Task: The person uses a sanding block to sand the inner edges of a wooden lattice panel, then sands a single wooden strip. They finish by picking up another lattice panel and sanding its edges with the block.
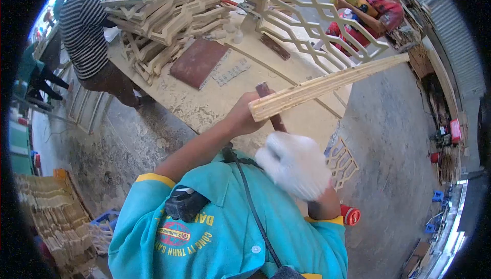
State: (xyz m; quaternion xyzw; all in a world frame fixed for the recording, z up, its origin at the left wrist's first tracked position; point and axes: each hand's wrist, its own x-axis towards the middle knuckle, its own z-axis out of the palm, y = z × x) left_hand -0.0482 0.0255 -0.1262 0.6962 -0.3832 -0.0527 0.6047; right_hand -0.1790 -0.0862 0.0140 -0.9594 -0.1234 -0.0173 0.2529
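My bare left hand (245,115) is closed round the near end of a long pale wooden strip (327,85), which slants up to the right. My right hand (296,165), in a white knitted glove, is closed at the lower end of a dark reddish-brown bar (276,120). That bar crosses behind or under the strip, and its upper end shows beside my left hand. Whether the two pieces touch is unclear. The fingertips of my left hand are hidden behind the strip.
A worktable (179,106) bears stacked wooden lattice frames (163,18), a brown sheet (198,63) and an upright lattice panel (312,23). A person in stripes (84,33) stands left; another in red (381,10) is at the upper right. A red can (351,215) is low right.
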